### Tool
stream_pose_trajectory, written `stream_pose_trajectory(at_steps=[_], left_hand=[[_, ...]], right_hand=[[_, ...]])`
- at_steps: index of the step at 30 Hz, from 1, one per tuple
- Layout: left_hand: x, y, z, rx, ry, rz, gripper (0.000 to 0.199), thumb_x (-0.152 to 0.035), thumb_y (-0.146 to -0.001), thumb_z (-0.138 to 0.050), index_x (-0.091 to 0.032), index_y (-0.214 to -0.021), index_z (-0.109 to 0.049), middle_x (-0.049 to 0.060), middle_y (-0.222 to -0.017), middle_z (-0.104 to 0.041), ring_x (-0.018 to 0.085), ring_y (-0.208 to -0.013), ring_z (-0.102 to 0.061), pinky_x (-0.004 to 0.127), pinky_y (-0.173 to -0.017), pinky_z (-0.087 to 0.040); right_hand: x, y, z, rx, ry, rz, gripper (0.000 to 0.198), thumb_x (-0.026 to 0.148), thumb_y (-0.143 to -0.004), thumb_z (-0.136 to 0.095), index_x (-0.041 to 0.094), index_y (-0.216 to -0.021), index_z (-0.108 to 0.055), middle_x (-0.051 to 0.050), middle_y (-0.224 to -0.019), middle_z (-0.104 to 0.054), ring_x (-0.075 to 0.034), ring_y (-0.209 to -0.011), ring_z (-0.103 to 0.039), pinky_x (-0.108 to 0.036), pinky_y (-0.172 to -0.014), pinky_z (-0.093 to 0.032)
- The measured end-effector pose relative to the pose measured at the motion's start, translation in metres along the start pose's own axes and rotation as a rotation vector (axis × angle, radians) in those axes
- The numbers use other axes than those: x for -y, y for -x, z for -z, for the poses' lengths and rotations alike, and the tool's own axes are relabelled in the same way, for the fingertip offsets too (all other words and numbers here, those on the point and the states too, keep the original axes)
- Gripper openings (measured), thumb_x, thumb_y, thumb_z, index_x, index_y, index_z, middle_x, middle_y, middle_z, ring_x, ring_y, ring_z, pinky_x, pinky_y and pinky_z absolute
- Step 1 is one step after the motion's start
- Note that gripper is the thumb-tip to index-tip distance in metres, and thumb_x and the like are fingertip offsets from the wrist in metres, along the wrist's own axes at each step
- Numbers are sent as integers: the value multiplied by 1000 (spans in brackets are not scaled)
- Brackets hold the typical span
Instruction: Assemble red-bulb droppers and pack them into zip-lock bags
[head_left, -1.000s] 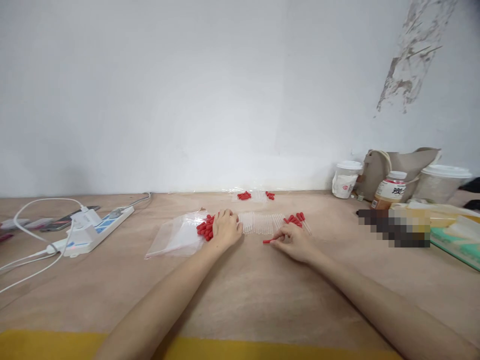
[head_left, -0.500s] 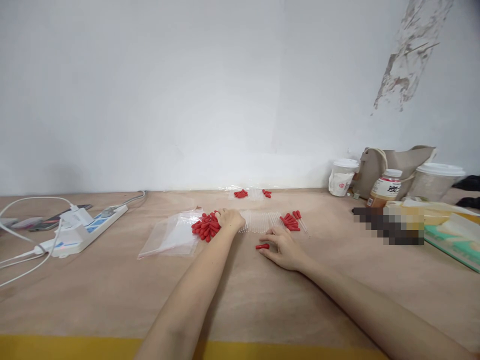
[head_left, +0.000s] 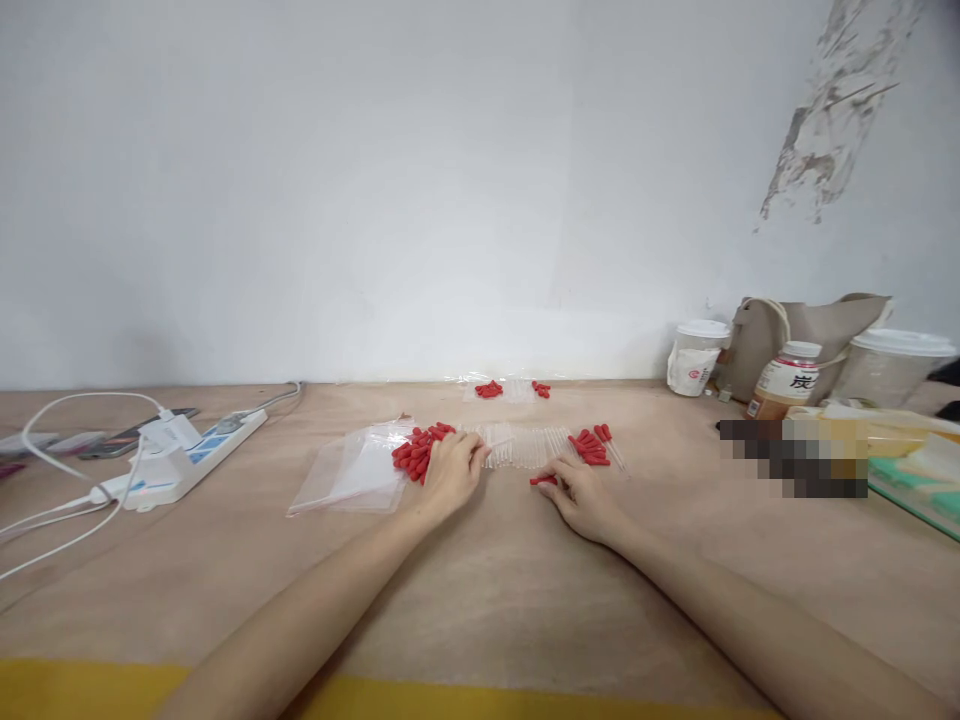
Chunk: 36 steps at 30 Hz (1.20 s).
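Note:
Many thin clear tubes lie side by side in the middle of the table. My left hand is at their left end, thumb and fingers pinched on a clear tube that points right. Just left of that hand is a heap of red rubber bulbs, partly covered by it. My right hand is closed on a single red rubber bulb, whose end sticks out to the left. Beyond the right hand lie several droppers with red bulbs, some with their tubes showing.
Clear plastic bags lie left of the bulbs. Another bag with red-bulbed droppers is by the wall. A power strip with cables stands left. On the right are a paper cup, a bottle, a bag and a lidded cup.
My left hand has drawn back toward me from the tubes, with a tube now in its pinch. My right fingers have closed around the red bulb. The view has shifted slightly.

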<state>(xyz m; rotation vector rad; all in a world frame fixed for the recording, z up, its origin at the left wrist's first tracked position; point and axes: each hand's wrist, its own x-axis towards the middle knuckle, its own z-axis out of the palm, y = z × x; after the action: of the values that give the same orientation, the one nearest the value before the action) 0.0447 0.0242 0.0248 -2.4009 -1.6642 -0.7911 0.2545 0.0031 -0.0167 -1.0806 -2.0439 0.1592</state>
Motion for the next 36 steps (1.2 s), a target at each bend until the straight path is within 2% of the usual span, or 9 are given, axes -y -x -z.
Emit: stream_pose_trajectory(at_steps=[3, 6, 8, 13, 21, 28, 36], left_hand=[[9, 29, -3, -54, 166, -145, 21, -25, -89, -33, -19, -80, -52, 0, -78, -60, 15, -74, -52, 29, -71, -32], [14, 40, -8, -51, 211, -205, 18, -21, -88, -33, -19, -84, -50, 0, -79, -59, 15, -74, -52, 30, -72, -31], [14, 39, -10, -41, 213, -220, 17, -20, -88, -33, -20, -86, -50, 1, -82, -60, 16, -78, -52, 31, -74, -30], [11, 37, -10, 8, 217, -229, 19, -18, -89, -32, -21, -90, -51, 2, -87, -61, 16, -83, -53, 31, -77, -29], [11, 40, -9, 8, 217, -244, 18, -18, -88, -34, -20, -88, -52, 1, -87, -62, 15, -84, -53, 30, -80, -29], [7, 37, -12, 16, 221, -294, 19, -18, -88, -34, -20, -88, -53, 1, -87, -62, 15, -84, -54, 30, -80, -29], [7, 36, -12, 52, 210, -337, 31, -9, -84, -37, -24, -106, -54, 3, -104, -61, 16, -92, -53, 31, -82, -28]], right_hand=[[-6, -1, -3, -52, -49, -38, 12, 21, -79, -45, 18, -81, -56, -4, -77, -56, -15, -73, -53, -28, -66, -42], [-8, 0, -5, -87, -41, -43, 18, 21, -80, -44, 19, -92, -57, -5, -82, -57, -16, -77, -53, -30, -69, -43], [-8, 2, -4, -85, -47, -19, 22, 20, -81, -42, 20, -96, -58, -6, -85, -57, -16, -79, -53, -31, -72, -43], [-2, 5, 3, -79, -91, 20, 20, 21, -81, -41, 21, -91, -59, -6, -86, -56, -17, -81, -53, -32, -73, -44], [12, 2, 6, 15, -66, 68, 19, 19, -82, -42, 21, -90, -58, -5, -86, -60, -15, -81, -55, -29, -73, -44], [21, 3, 4, 33, -112, 105, 20, 21, -83, -41, 20, -91, -59, -4, -87, -60, -13, -79, -55, -26, -70, -44], [21, 4, 5, 44, -138, 80, 19, 28, -81, -46, 20, -92, -60, -5, -84, -60, -14, -75, -56, -27, -68, -45]])
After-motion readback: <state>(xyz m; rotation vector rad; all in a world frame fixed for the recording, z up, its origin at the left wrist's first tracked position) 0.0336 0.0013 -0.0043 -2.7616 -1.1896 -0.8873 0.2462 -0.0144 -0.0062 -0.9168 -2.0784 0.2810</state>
